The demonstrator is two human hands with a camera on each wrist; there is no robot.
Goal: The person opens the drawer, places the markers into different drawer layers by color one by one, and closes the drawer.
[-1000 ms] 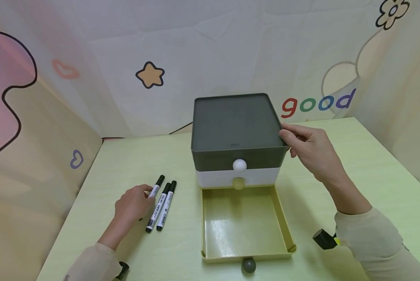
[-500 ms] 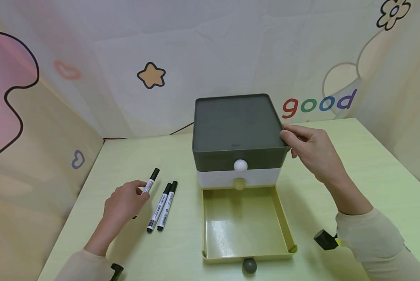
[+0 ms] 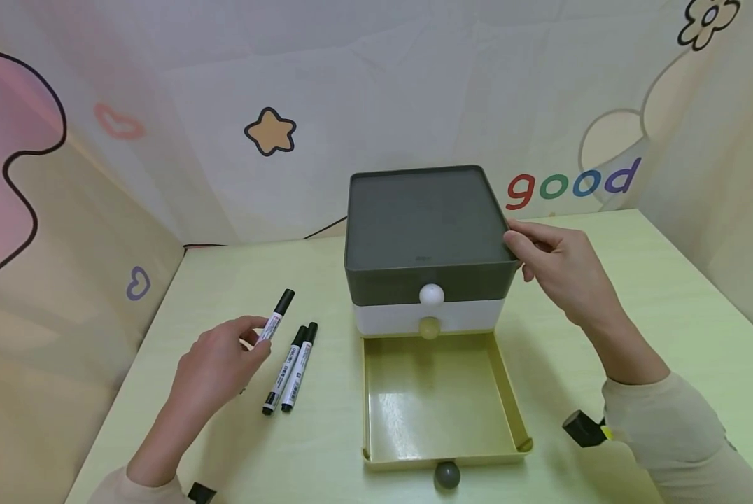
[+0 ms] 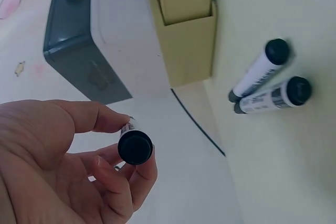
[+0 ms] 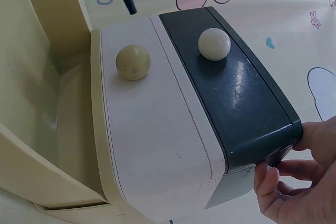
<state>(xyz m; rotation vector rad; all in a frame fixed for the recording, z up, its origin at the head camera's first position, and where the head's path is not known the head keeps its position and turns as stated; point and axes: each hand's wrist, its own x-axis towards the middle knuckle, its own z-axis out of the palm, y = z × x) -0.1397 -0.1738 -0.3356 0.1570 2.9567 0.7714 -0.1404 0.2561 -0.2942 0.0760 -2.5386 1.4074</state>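
Between thumb and fingers my left hand (image 3: 215, 360) pinches a black-capped white marker (image 3: 273, 316), raised off the table and tilted with its cap up and away. In the left wrist view the dark end of this marker (image 4: 135, 148) faces the camera. Two similar markers (image 3: 296, 367) lie side by side on the table, just right of that hand. My right hand (image 3: 559, 269) grips the right edge of the drawer box's dark grey top (image 3: 427, 220). Below the grey and white tiers, the yellow bottom drawer (image 3: 446, 462) is pulled out, with nothing inside.
A white knob (image 3: 431, 295), a yellow knob (image 3: 430, 327) and a grey knob (image 3: 447, 475) stick out from the box's front. Behind the pale green table (image 3: 641, 280) hangs a printed cloth backdrop (image 3: 414, 91). A thin dark cord (image 3: 325, 227) runs behind the box.
The left hand has lifted the marker from beside the other two, drawing it left and then slightly up and right. My right hand has kept its grip on the box.
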